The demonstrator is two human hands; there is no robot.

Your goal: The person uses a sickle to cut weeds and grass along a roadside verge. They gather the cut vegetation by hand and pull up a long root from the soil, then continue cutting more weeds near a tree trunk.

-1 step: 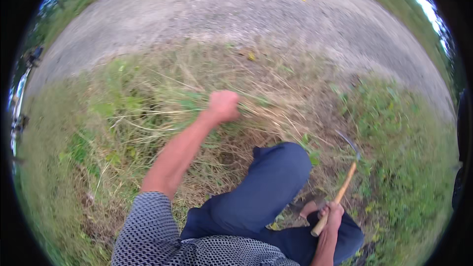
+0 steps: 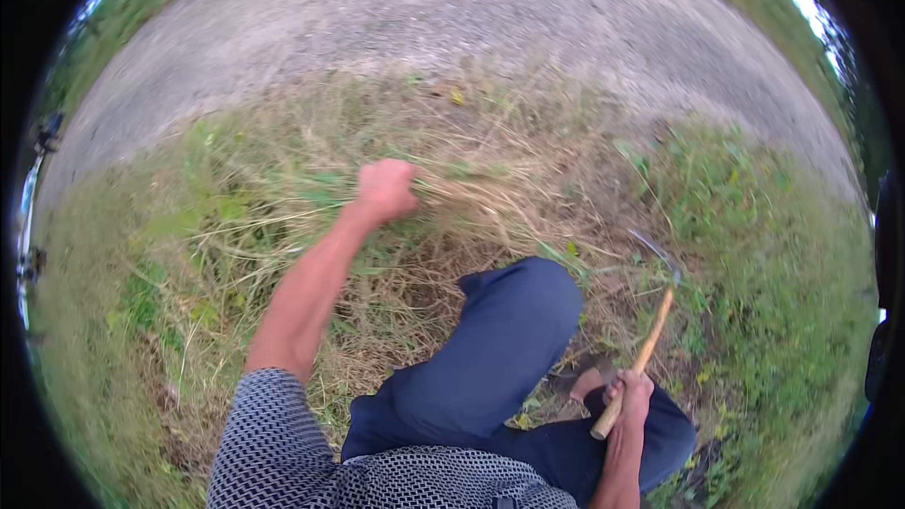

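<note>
My left hand is stretched forward, its fingers closed around a bunch of long grass. Dry straw-coloured stalks stick out to the right of the fist, and greener ones spread to the left. Low on the right, my right hand grips the wooden handle of a sickle near its butt end. Its thin curved blade points forward and to the left, close over the ground and apart from the bunch.
My bent knee in dark trousers lies between the hands, and my foot shows beside the right hand. Leafy green weeds grow on the right. A grey gravel road runs along the far side.
My left fist with the grass has shifted left and slightly forward. The whole view has also moved a little; the right hand keeps its hold on the sickle.
</note>
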